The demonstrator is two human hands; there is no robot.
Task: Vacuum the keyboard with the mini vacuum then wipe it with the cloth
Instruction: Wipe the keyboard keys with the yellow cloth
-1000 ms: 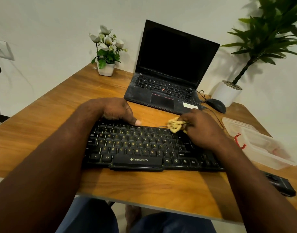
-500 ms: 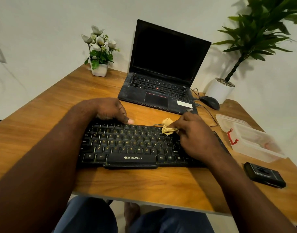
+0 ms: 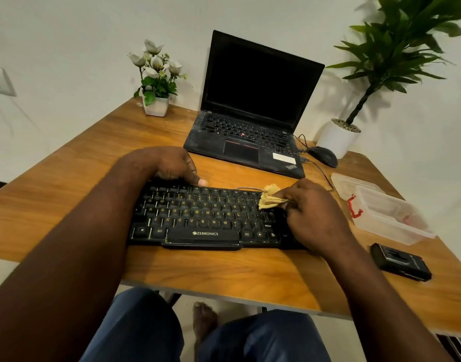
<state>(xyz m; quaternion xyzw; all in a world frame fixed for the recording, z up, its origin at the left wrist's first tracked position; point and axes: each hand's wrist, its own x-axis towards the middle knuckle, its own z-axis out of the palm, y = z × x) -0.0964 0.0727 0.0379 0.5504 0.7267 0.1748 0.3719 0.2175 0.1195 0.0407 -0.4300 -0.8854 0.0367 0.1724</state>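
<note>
**Wipe step under way, right end of keyboard**

On the wooden desk the keyboard lies flat. Right hand pinches the bunched yellow cloth against the upper-right keys. Left hand curls over the top-left edge, bracing. Vacuuming looks done; next: drag cloth across remaining rows, light pressure.

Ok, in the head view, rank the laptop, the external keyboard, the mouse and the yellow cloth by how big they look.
1. laptop
2. keyboard, partly hidden under the right hand, so true extent unclear; it is also nearer the camera
3. mouse and cloth look alike; cloth is bunched, so unranked
</note>
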